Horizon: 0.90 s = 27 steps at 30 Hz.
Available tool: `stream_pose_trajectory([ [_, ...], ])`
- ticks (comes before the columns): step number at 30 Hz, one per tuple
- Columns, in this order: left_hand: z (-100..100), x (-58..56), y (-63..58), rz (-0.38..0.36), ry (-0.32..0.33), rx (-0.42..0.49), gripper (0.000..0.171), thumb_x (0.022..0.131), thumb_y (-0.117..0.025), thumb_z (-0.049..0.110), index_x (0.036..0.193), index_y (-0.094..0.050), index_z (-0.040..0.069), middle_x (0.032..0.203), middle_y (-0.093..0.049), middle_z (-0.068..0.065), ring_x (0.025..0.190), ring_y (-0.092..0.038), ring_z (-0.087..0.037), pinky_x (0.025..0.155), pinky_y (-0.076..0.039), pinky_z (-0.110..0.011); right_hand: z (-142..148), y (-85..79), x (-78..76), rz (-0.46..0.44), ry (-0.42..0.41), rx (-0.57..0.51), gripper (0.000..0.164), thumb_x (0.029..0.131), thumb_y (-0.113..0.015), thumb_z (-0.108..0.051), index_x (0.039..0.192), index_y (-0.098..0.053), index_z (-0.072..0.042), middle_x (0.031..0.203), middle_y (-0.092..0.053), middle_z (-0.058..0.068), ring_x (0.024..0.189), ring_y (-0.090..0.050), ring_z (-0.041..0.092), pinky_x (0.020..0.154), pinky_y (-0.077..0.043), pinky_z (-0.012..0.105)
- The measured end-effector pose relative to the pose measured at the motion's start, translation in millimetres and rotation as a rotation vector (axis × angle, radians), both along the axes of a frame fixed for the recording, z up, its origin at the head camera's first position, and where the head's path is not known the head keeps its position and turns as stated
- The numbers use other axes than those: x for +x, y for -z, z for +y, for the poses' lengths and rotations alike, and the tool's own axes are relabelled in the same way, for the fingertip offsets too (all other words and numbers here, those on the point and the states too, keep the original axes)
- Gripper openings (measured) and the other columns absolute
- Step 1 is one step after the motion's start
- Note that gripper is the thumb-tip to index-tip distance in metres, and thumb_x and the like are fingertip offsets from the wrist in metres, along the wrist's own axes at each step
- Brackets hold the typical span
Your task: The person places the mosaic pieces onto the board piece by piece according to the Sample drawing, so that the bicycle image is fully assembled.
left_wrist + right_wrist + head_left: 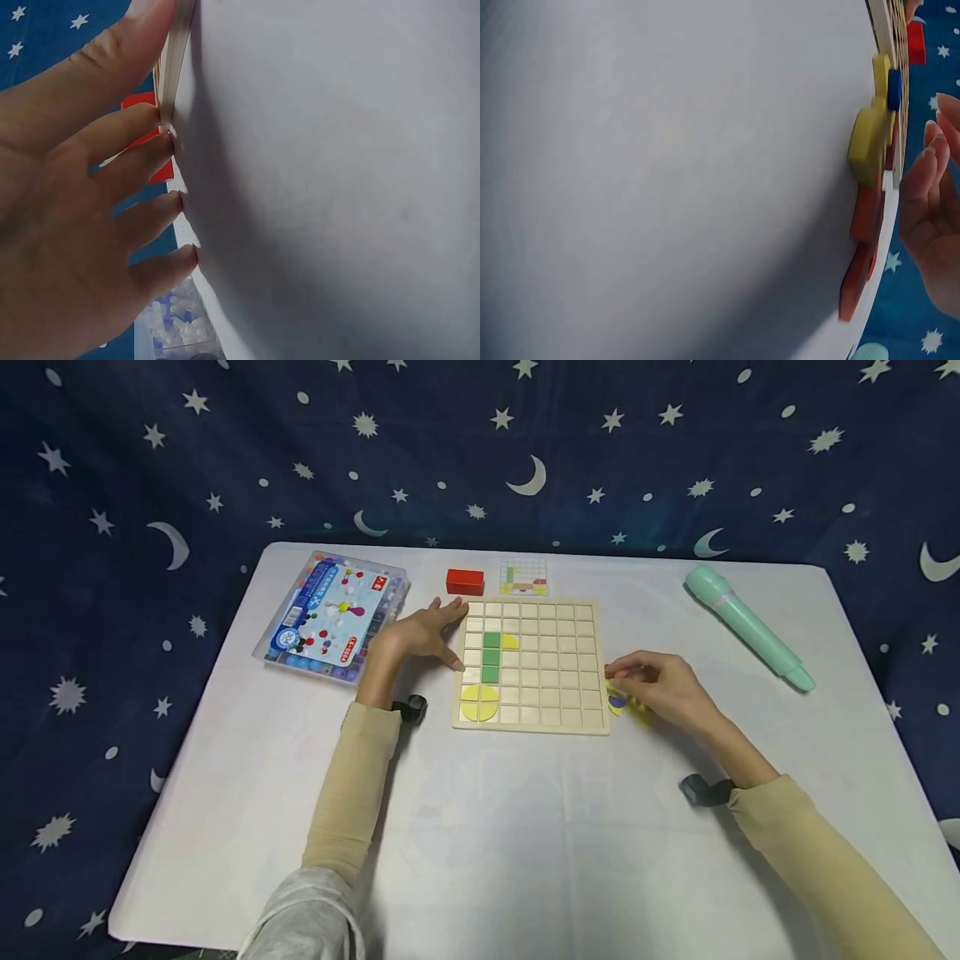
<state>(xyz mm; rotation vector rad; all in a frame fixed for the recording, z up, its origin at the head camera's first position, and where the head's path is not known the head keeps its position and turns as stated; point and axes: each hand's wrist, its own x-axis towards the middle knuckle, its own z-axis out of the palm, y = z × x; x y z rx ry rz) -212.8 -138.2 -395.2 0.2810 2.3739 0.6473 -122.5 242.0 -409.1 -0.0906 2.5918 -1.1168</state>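
A wooden grid board lies on the table, with three green squares, a yellow quarter piece and a yellow circle of quarter pieces in its cells. My left hand rests with spread fingers at the board's left edge, thumb low and fingertips by the top corner. Beyond the right edge, my right hand hovers over loose yellow pieces, a blue piece and red pieces. Its fingers are loosely bent, and nothing shows between the fingertips.
Behind the board are a red block and a small pattern card. A clear box of colourful beads stands at the left. A mint-green microphone-shaped object lies at the right. A starry cloth hangs behind the table.
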Motion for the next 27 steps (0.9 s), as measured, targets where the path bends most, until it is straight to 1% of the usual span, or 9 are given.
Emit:
stream_pose_trajectory([
  [2,1,1.5,-0.3,0.001,0.002,-0.008,0.114,0.077,-0.091,0.027,0.166,-0.019,0.028,0.174,-0.003,0.006,0.162,0.006,-0.021,0.129,-0.007,-0.056,5,0.5,0.3,-0.021,0.011,0.0,0.03,0.096,-0.073,-0.024,0.121,-0.071,-0.009,0.116,-0.073,0.013,0.082,-0.06,0.022,0.057,-0.052,0.027],
  [4,1,3.0,-1.2,0.006,0.002,-0.009,0.114,0.077,-0.091,0.027,0.166,-0.019,0.027,0.174,-0.004,0.006,0.162,0.006,-0.022,0.129,-0.007,-0.056,9,0.7,-0.5,-0.039,0.022,0.003,0.033,0.096,-0.074,-0.026,0.123,-0.07,-0.008,0.116,-0.072,0.014,0.084,-0.06,0.023,0.059,-0.054,0.028],
  [9,1,4.7,-3.2,0.022,0.009,0.007,0.113,0.078,-0.091,0.024,0.166,-0.02,0.023,0.174,-0.005,0.004,0.162,0.006,-0.023,0.13,-0.006,-0.054,20,1.1,-3.8,-0.045,0.046,0.027,0.033,0.096,-0.073,-0.025,0.123,-0.07,-0.006,0.105,-0.068,0.017,0.083,-0.06,0.027,0.061,-0.056,0.028],
  [14,1,3.6,-2.4,0.017,0.012,0.011,0.113,0.078,-0.091,0.023,0.166,-0.02,0.022,0.174,-0.005,0.004,0.162,0.007,-0.022,0.13,-0.005,-0.052,32,3.9,-6.6,-0.019,0.035,0.041,0.033,0.095,-0.075,-0.024,0.121,-0.07,-0.004,0.101,-0.069,0.016,0.079,-0.061,0.025,0.061,-0.056,0.027],
  [19,2,3.0,-0.7,0.015,0.002,0.012,0.113,0.078,-0.091,0.023,0.166,-0.02,0.023,0.174,-0.005,0.005,0.162,0.007,-0.021,0.13,-0.006,-0.053,41,5.5,-10.4,0.021,0.041,0.078,0.036,0.093,-0.078,-0.028,0.119,-0.072,-0.004,0.098,-0.069,0.013,0.081,-0.058,0.022,0.061,-0.051,0.023],
  [27,3,3.0,-1.0,0.013,-0.001,0.024,0.113,0.077,-0.091,0.023,0.166,-0.021,0.023,0.174,-0.005,0.005,0.162,0.007,-0.021,0.13,-0.006,-0.052,46,5.8,-14.9,0.02,0.031,0.145,0.038,0.091,-0.079,-0.028,0.12,-0.072,-0.004,0.095,-0.064,0.011,0.083,-0.052,0.025,0.058,-0.046,0.023],
])
